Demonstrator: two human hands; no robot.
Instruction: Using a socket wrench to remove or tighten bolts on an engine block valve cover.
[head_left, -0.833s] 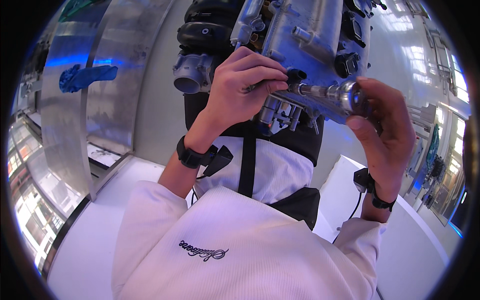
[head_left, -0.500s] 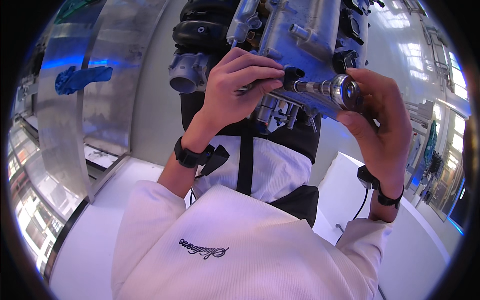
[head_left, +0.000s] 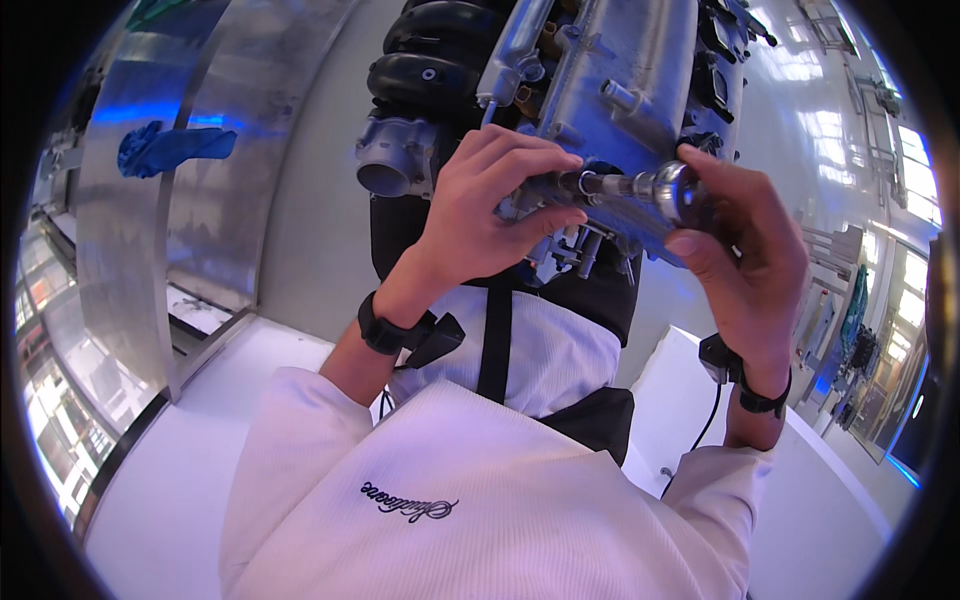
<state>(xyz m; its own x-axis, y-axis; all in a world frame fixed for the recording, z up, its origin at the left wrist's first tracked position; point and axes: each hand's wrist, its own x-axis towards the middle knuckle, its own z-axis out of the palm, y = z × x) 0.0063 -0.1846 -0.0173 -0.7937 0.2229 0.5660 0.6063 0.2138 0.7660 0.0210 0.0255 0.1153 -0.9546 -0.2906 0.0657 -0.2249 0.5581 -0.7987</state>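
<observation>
I saw the socket tool (head_left: 630, 187) pointing left, nearly level, by the lower edge of the engine (head_left: 640, 90); right hand (head_left: 752, 285) gripped it, left hand (head_left: 475, 210) was parted; floor (head_left: 785, 125) opened rightward.

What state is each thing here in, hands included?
Left hand, thumb and index fingertips apart
Right hand, curled around ratchet
Ratchet, shaft attached, pointing toward left hand
Engine, partly hidden by hands
Round silver intake, mouth uncovered
Blue cloth, bunched up
Black wristbands, worn, one per wrist
</observation>
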